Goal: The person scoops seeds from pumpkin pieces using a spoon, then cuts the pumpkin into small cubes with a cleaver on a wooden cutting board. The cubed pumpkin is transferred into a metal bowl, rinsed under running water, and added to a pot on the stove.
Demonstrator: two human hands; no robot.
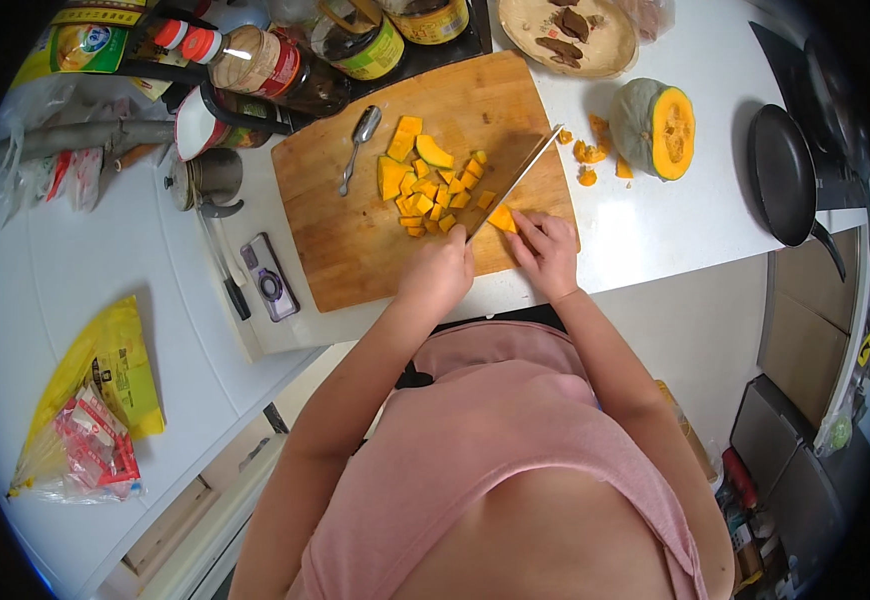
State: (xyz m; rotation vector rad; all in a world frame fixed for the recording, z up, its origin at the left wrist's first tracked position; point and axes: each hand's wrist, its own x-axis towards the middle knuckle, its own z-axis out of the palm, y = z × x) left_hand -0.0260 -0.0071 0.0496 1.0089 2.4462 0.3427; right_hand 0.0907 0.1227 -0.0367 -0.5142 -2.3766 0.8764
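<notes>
My left hand [441, 271] is shut around the handle of a kitchen knife, whose blade [519, 178] slants up to the right over the wooden cutting board [352, 255]. On the board's right part, my right hand [549, 251] holds a wedge of pumpkin [502, 219] with its fingertips, close beside the blade. A heap of small pumpkin cubes [427, 199] lies left of the knife. Larger pumpkin slices [405, 139] sit just above the heap. Farther left on the board rests a metal spoon [362, 150].
Right of the board stand a cut pumpkin [652, 129], scooped pulp [589, 153] and a black frying pan [780, 176]. Sauce bottles [270, 67] and jars [360, 45] line the back. A phone [270, 277] and another knife [237, 298] lie left, beyond them a yellow bag [123, 367].
</notes>
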